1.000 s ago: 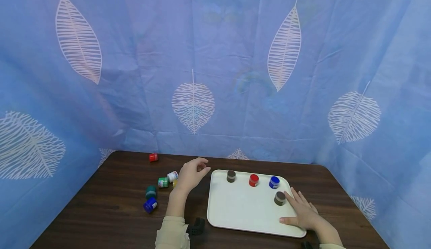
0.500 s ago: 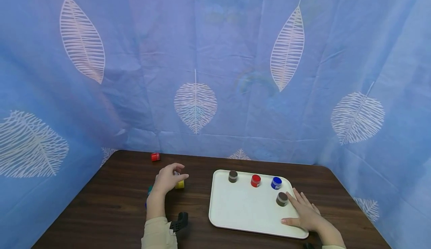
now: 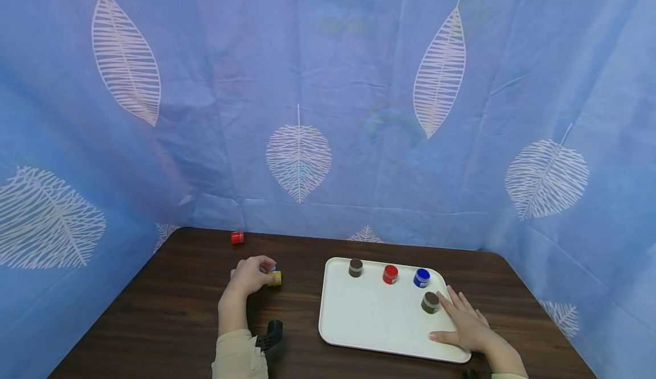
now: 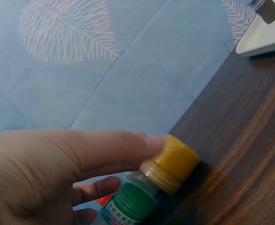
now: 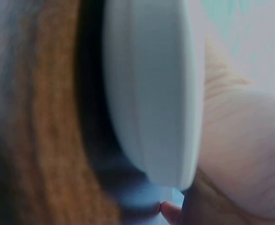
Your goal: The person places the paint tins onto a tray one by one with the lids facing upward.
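My left hand [image 3: 248, 276] is over a group of small paint jars left of the tray. Its thumb tip lies against a yellow-lidded jar [image 4: 177, 157], seen also as the yellow jar [image 3: 276, 278] from the head. Beneath the bent fingers is a green jar [image 4: 130, 204]; a pale jar [image 3: 272, 267] peeks out between thumb and forefinger. My right hand [image 3: 466, 325] rests with spread fingers on the right edge of a white tray [image 3: 369, 322]. One fingertip is close to a dark-lidded jar [image 3: 430, 303]; whether it touches is unclear.
Along the tray's far side stand another dark jar [image 3: 356, 267], a red jar [image 3: 390, 274] and a blue jar [image 3: 422, 277]. A red jar [image 3: 237, 237] lies near the back edge of the brown table [image 3: 154, 322]. A blue leaf-print cloth [image 3: 348, 83] hangs behind.
My left hand has moved left from beside the tray to the loose jars, then lowered slightly, covering several of them. The right hand has stayed on the tray edge.
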Available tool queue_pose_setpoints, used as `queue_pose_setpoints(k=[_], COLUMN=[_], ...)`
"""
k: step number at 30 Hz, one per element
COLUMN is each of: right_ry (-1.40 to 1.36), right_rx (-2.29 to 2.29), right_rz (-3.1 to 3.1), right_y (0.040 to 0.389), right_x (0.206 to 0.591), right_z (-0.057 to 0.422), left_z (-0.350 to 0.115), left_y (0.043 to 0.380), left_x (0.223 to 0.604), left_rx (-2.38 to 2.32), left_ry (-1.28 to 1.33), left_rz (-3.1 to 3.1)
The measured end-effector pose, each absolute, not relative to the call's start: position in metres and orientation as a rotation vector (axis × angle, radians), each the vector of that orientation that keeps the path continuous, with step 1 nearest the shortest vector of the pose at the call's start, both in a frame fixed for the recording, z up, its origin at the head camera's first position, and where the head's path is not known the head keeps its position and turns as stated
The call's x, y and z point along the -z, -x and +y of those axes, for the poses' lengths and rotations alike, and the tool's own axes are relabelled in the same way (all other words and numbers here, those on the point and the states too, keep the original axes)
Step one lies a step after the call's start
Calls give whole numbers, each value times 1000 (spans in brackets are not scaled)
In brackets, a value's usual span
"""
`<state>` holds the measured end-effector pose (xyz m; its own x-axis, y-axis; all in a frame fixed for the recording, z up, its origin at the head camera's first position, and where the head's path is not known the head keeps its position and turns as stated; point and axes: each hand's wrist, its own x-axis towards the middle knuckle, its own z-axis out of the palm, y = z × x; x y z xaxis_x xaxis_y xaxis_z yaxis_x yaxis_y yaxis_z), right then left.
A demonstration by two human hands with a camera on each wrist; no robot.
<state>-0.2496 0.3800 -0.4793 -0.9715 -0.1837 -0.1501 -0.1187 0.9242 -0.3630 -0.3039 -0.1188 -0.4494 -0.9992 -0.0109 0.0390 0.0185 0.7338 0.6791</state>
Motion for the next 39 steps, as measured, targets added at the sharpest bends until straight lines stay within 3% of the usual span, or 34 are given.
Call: queue_pose_setpoints(k=[39], right_ry=[218], right_rx=[530], right_rz=[2902], right_y=[251], right_x=[483], right_z=[381], left_z=[-101], left_y=[305], left_x=[447], left_rx=[925], left_ry=[-71], left_rz=[-2900])
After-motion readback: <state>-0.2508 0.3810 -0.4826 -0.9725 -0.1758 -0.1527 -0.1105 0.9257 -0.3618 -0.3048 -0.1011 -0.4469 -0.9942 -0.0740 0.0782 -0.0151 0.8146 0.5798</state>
